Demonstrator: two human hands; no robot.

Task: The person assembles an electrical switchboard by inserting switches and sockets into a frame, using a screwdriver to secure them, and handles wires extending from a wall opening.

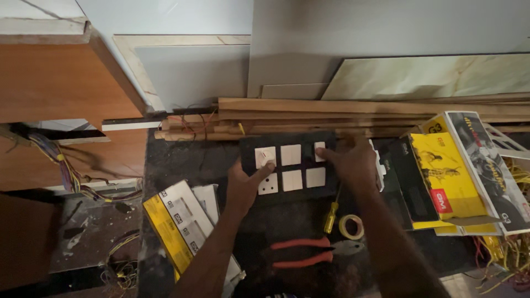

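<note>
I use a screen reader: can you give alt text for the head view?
Two hands, left and right, hold a black switch plate with white modules over a dark worktop. Red-handled pliers, a yellow screwdriver and a tape roll lie nearby.

Dark, dusty work surface (pixel 182 160), with stacked wooden battens (pixel 331 113) along its back edge. Toward the front edge: red-handled pliers (pixel 306 251), a roll of tape (pixel 351 226), a yellow-handled screwdriver (pixel 331 216). At the left edge, flat yellow-and-white boxes (pixel 176 223); at the right edge, yellow-and-black cartons (pixel 447 176).
</note>
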